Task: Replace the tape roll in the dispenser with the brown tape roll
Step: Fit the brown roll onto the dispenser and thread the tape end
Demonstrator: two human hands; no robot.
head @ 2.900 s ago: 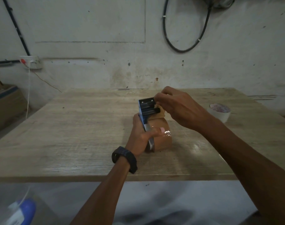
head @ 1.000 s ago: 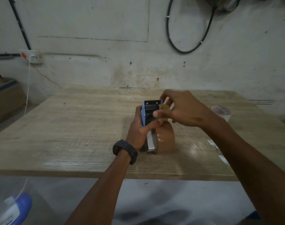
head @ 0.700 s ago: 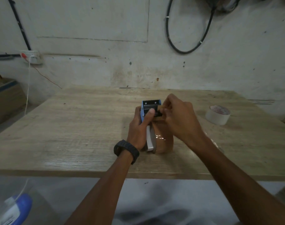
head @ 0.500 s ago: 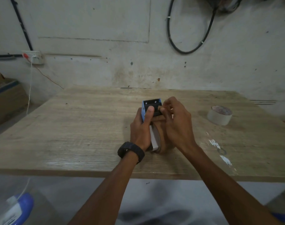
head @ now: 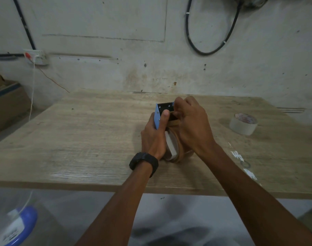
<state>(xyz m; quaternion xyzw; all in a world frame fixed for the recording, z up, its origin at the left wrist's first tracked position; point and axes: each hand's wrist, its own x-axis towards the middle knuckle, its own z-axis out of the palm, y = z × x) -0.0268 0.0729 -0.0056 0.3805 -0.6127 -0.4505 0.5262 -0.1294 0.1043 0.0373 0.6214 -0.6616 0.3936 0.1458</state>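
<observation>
A blue tape dispenser point(head: 158, 115) with a toothed cutter on top stands on the wooden table point(head: 80, 135). A brown tape roll point(head: 178, 150) sits in it. My left hand point(head: 154, 137) grips the dispenser's frame, thumb pressed near the black roller. My right hand point(head: 190, 125) lies over the roll, its fingertips pinching the brown tape end beside the cutter. A whitish tape roll point(head: 243, 124) lies flat on the table to the right, apart from both hands.
White marks and a small ring point(head: 245, 164) lie on the table near its front right edge. Cardboard boxes point(head: 4, 100) stand at the left by the wall. A black cable point(head: 210, 41) hangs on the wall behind.
My right hand has shifted from beside the dispenser to over the brown roll, fingertips now at the cutter. My left thumb has moved up to the roller. The dispenser stays in place.
</observation>
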